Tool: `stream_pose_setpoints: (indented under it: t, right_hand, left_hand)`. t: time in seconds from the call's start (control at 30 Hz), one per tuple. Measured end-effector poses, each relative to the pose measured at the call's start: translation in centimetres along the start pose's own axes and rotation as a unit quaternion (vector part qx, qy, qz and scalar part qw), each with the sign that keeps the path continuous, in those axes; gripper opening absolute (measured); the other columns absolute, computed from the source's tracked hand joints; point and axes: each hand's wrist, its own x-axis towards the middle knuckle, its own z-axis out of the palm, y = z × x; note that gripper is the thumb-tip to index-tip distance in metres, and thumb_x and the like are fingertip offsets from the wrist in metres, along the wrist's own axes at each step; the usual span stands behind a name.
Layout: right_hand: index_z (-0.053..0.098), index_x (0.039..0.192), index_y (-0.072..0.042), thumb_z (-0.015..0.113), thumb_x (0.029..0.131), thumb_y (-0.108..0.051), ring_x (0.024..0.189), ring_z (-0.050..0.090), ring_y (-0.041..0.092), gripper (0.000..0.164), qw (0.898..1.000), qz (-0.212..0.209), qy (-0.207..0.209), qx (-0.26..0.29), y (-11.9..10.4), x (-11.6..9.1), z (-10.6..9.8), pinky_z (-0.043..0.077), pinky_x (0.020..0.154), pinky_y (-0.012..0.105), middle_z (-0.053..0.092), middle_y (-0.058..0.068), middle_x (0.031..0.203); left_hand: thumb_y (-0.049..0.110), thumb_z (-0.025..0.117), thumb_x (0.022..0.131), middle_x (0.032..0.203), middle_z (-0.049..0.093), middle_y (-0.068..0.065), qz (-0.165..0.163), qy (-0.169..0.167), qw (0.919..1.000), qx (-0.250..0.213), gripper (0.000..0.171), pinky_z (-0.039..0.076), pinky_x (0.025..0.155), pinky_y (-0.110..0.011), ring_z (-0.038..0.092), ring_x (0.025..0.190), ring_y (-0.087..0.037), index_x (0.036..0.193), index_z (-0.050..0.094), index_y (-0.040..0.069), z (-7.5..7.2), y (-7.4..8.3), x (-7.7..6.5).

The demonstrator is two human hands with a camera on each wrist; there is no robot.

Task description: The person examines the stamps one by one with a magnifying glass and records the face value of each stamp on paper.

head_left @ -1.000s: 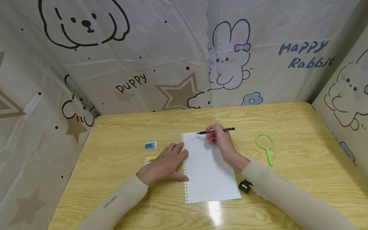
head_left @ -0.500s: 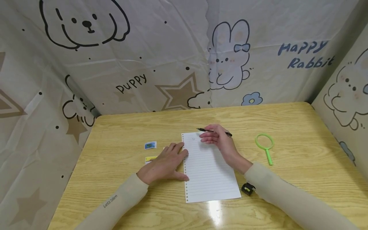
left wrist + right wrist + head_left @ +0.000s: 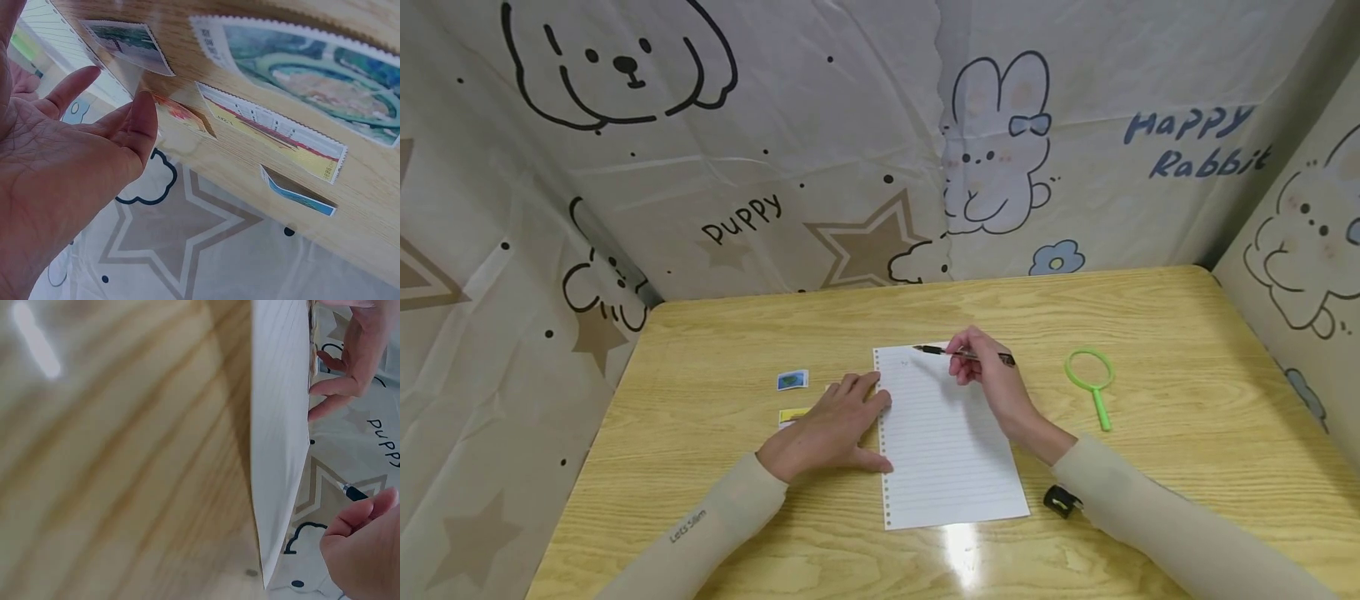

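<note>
Right hand (image 3: 988, 379): fingers curled, thumb and fingertips pinching a black pen (image 3: 934, 350). Pen: tilted, tip over top of ruled loose-leaf sheet (image 3: 943, 450), apart from its surface in right wrist view. Sheet: hole-punched along left edge, flat on wood-grain table (image 3: 737, 333), small faint marks (image 3: 905, 362) near top left. Left hand (image 3: 831, 425): fingers spread, slightly bent, grasping nothing; fingertips and thumb on punched edge. Postage stamps (image 3: 369, 103), five in left wrist view, left of sheet, partly hidden by left hand in head view: large green, long yellow-and-red, orange-red, dark green, blue. Magnifying glass (image 3: 1101, 408): bright green, right of sheet. Backdrop (image 3: 850, 125): fabric, printed puppy, rabbits, stars, lettering.
</note>
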Motion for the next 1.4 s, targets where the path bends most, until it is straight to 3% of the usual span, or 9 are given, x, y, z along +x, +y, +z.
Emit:
stream_pose_setpoints:
  t: [0.33, 0.6, 0.9, 1.2, 1.4]
  right_hand:
    - [0.067, 0.119, 0.012, 0.042, 0.120, -0.030, 0.085, 0.072, 0.020, 0.049, 1.000, -0.023, 0.003, 0.017, 0.0, -0.7, -2.2, 0.060, 0.081, 0.031, 0.076, 0.019, 0.101]
    - [0.059, 0.132, 0.021, 0.036, 0.121, -0.032, 0.099, 0.076, 0.029, 0.058, 0.998, -0.041, -0.031, 0.045, 0.0, -1.7, -3.8, 0.060, 0.089, 0.034, 0.076, 0.024, 0.116]
    - [0.057, 0.125, 0.013, 0.031, 0.122, -0.032, 0.088, 0.066, 0.019, 0.052, 0.999, -0.040, 0.016, -0.004, -0.2, -2.3, -4.7, 0.056, 0.084, 0.029, 0.068, 0.016, 0.103]
    - [0.059, 0.135, 0.012, 0.033, 0.122, -0.034, 0.108, 0.073, 0.020, 0.055, 0.994, -0.068, -0.015, -0.079, -0.6, -2.7, -6.6, 0.055, 0.092, 0.032, 0.071, 0.025, 0.126]
    - [0.057, 0.140, 0.011, 0.032, 0.122, -0.034, 0.111, 0.070, 0.020, 0.055, 0.990, -0.079, -0.023, -0.117, -1.2, -3.0, -7.3, 0.052, 0.095, 0.028, 0.069, 0.025, 0.128]
  left_hand:
    - [0.058, 0.089, 0.088, 0.163, 0.040, -0.027, 0.001, 0.005, 1.0000, -0.001, 0.080, 0.039, 0.113, -0.058, 0.041, 0.144, -0.044, 0.141, 0.057, 0.007, 0.1, 0.0, -0.1]
    - [0.059, 0.089, 0.088, 0.163, 0.040, -0.027, 0.009, 0.011, 0.9999, 0.004, 0.080, 0.040, 0.113, -0.058, 0.042, 0.143, -0.044, 0.140, 0.057, 0.007, 0.3, -0.2, 0.0]
    - [0.058, 0.089, 0.088, 0.163, 0.040, -0.027, 0.004, 0.005, 1.0000, 0.002, 0.080, 0.039, 0.114, -0.060, 0.041, 0.143, -0.045, 0.140, 0.057, 0.007, 0.1, 0.0, 0.0]
    - [0.058, 0.089, 0.087, 0.163, 0.039, -0.026, 0.000, 0.003, 1.0000, 0.000, 0.079, 0.039, 0.114, -0.058, 0.041, 0.144, -0.044, 0.140, 0.057, 0.007, 0.0, 0.0, 0.0]
    - [0.057, 0.089, 0.088, 0.164, 0.039, -0.026, 0.000, 0.003, 1.0000, -0.002, 0.079, 0.039, 0.114, -0.058, 0.040, 0.144, -0.044, 0.141, 0.057, 0.007, 0.1, 0.0, -0.1]
